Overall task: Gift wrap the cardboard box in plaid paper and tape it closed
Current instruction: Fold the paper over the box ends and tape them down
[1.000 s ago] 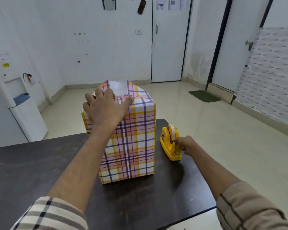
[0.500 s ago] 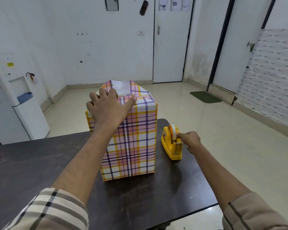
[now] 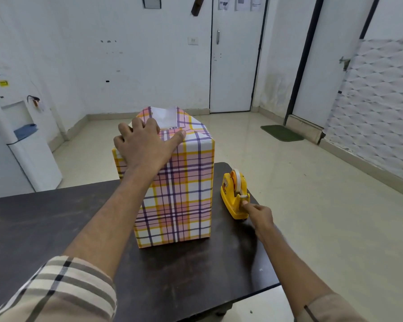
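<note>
**Q:** How does the box [image 3: 179,194] look?
**A:** Upright on a dark table [image 3: 44,224], wrapped in pink, yellow and purple plaid, with a white flap [image 3: 165,116] standing up at the top.
**Q:** Any writing?
**A:** Dark print on the flap, too small to read.
**Q:** The hands?
**A:** The left hand [image 3: 144,145] presses flat on top. The right hand [image 3: 258,213] pinches the front of the yellow tape dispenser [image 3: 236,196] just beside the box.
</note>
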